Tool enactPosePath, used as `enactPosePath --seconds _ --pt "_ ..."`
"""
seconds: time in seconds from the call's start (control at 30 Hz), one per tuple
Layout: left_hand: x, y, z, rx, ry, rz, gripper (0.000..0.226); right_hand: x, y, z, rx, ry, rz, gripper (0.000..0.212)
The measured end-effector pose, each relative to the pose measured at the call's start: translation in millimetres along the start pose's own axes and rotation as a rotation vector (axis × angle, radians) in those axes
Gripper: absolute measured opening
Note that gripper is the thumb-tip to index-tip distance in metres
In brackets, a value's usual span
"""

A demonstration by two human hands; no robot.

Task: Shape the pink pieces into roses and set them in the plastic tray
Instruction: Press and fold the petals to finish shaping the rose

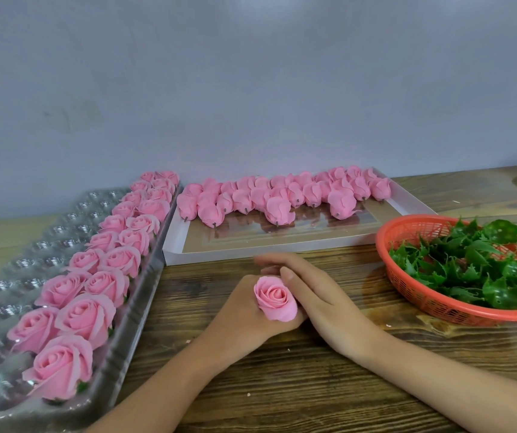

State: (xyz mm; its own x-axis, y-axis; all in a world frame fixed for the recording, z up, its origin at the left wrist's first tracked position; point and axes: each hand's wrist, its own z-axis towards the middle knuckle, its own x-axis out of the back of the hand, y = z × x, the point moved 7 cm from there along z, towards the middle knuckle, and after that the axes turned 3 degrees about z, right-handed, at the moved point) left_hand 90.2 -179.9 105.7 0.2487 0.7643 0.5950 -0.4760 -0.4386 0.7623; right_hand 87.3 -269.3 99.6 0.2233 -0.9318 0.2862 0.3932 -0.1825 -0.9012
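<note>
Found near the worktop's (282,385) front edge: left hand (241,314) gripping a rose (274,300), right hand (313,295) pressing it with straight fingers. Left edge: plastic tray (10,270) holding finished roses (88,314). Right edge: basket (422,296) of leaves (469,264). Far edge: box (219,257) of pink pieces (282,195).

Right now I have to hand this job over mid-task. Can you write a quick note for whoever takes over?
Left hand: grips a shaped pink rose above the wooden table.
Right hand: fingers nearly straight along the rose's far side, thumb on its petal edge.
Done: finished roses fill the two right-hand columns of the plastic tray.
Left: set the held rose in a free cup. The tray's left columns are empty. A row of unshaped pink pieces waits in the flat white box.
Also here: green leaves in the red basket.
</note>
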Motion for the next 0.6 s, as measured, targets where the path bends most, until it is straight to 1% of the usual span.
enactPosePath --seconds 0.07,0.1,0.13,0.17,0.23,0.3,0.33,0.4,0.47,0.6 --pt "1.1 -1.4 1.1 0.008 -0.004 -0.040 0.018 8.0 -7.6 -2.0 0.081 0.086 0.031 0.030" --pt "0.7 -2.6 0.8 0.023 -0.007 -0.041 0.016 10.8 -13.4 -3.9 0.142 0.114 0.040 0.027" --pt "-1.3 -4.7 0.2 0.037 -0.019 -0.031 0.014 11.5 -19.8 -5.9 0.208 0.119 0.028 0.021" --pt "-2.1 -6.1 -0.7 0.044 -0.020 -0.021 0.016 9.9 -25.8 -8.1 0.268 0.105 -0.005 0.015" --pt "-1.2 -7.6 -5.3 0.111 -0.025 -0.106 0.045 3.4 -33.3 -11.0 0.335 0.057 -0.081 0.010" --pt "-1.8 -8.3 -9.4 0.138 -0.026 -0.156 0.084 -3.3 -35.4 -12.0 0.355 0.003 -0.138 0.011" --pt "-1.7 -7.7 -9.6 0.140 -0.020 -0.145 0.087 -5.4 -35.6 -12.3 0.361 -0.014 -0.165 0.011" --pt "-3.2 -13.7 -8.7 0.129 -0.003 -0.113 0.066 -6.6 -35.1 -12.3 0.370 -0.013 -0.217 0.012" --pt "-3.1 -17.2 -8.4 0.146 0.026 -0.069 0.056 -5.1 -34.7 -11.6 0.370 0.018 -0.249 0.014" --pt "0.6 -16.3 -5.5 0.141 0.118 0.018 0.054 -1.3 -36.7 -11.3 0.379 0.099 -0.306 0.014"
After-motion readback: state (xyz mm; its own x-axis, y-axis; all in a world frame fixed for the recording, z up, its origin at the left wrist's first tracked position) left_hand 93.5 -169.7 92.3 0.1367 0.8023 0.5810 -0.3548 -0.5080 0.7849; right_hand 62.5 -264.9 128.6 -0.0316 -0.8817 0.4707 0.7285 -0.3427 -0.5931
